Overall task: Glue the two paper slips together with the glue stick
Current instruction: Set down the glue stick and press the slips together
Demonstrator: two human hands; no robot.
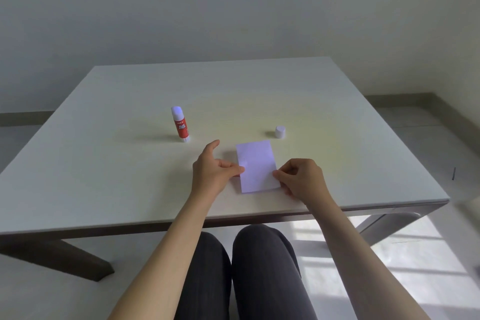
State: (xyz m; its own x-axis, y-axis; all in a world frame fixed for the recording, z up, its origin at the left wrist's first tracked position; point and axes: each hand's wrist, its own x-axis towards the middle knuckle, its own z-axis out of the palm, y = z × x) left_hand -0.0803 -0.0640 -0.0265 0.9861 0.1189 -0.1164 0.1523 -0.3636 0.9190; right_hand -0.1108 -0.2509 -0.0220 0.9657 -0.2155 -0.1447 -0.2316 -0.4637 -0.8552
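A pale lilac paper slip (257, 165) lies flat on the white table (104, 163) near its front edge. Only one sheet shows; I cannot tell whether a second slip lies under it. My left hand (214, 169) pinches the slip's left edge between thumb and fingers. My right hand (302, 179) pinches its lower right edge. A red glue stick (180, 124) stands upright and uncapped, with its bluish-white glue tip exposed, to the left behind the slip. Its white cap (280, 132) stands apart at the right.
The table's front edge (233, 215) runs just below my hands, with my knees in dark trousers (259, 267) under it. A plain wall stands behind the table. Bare tabletop stretches left of the glue stick and right of the cap.
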